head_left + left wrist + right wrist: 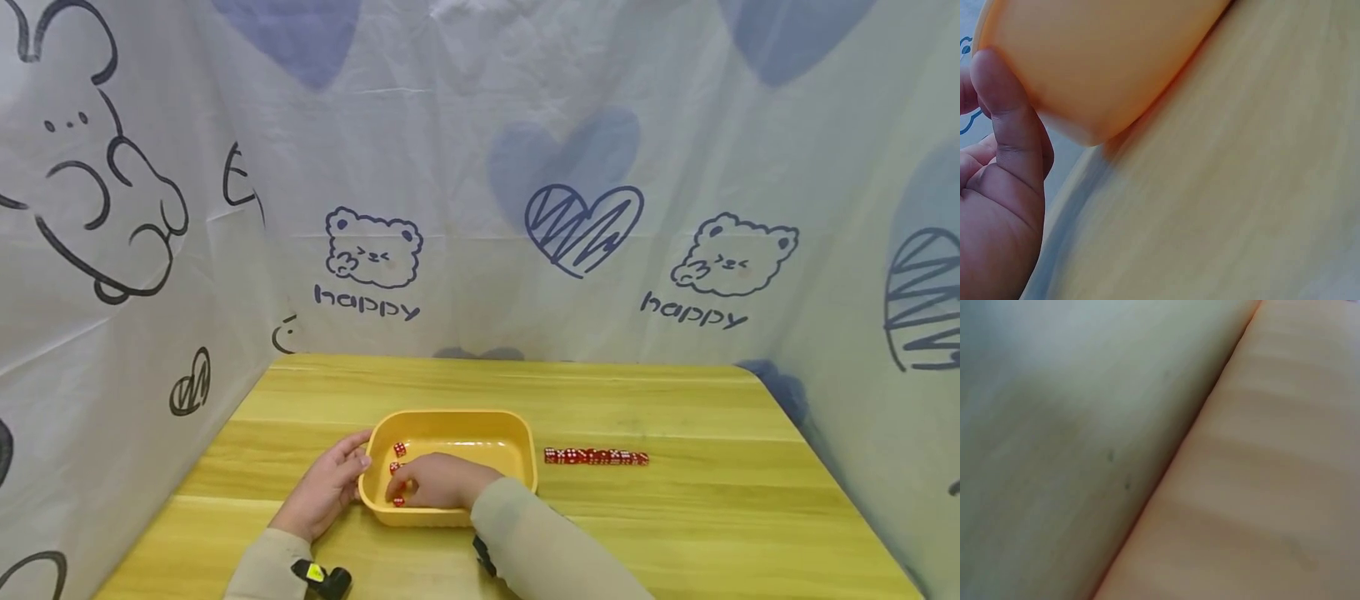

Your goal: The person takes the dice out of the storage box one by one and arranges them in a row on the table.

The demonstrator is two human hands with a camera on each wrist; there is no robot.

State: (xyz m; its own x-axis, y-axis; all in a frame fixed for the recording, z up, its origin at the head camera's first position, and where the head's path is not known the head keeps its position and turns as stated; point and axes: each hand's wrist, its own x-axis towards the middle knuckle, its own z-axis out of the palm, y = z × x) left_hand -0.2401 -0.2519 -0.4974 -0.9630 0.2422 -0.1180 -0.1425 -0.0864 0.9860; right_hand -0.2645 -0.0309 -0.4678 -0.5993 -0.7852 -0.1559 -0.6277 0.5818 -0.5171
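Where right hand (pixel 444 481) dips, yellow tub (pixel 457 427), long axis sideways

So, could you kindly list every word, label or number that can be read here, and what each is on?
"happy": back sheet, under the left bear drawing.
"happy": same sheet, under the right bear drawing.
Too small to read: yellow label, left black device.
Red dice: pips, mostly too small to count.

Head view evenly bright, faint glare inside the tray (pixel 457 427); 2 wrist views dimmer, blurred.
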